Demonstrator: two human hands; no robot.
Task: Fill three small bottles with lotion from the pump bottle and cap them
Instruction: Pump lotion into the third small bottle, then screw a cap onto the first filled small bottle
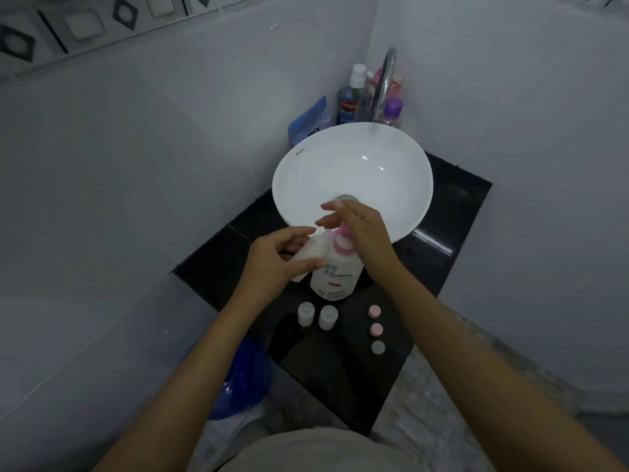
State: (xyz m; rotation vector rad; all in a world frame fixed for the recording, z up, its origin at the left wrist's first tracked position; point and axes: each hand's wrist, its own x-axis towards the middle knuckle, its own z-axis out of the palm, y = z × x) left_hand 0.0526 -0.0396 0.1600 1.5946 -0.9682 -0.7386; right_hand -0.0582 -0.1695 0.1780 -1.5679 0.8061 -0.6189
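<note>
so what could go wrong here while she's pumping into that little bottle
1. The left hand holds the small bottle tilted at the pump bottle spout; its mouth is narrow, so lotion could miss and run onto the black counter.
2. The right hand presses the pink pump head with nothing steadying the base, so it may tip.
3. The two open bottles stand just in front and could get knocked.

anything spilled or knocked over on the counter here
Nothing stands out. The two small bottles stand upright on the black counter, the three caps sit in a row, and no lotion shows spilled around the pump bottle.
</note>
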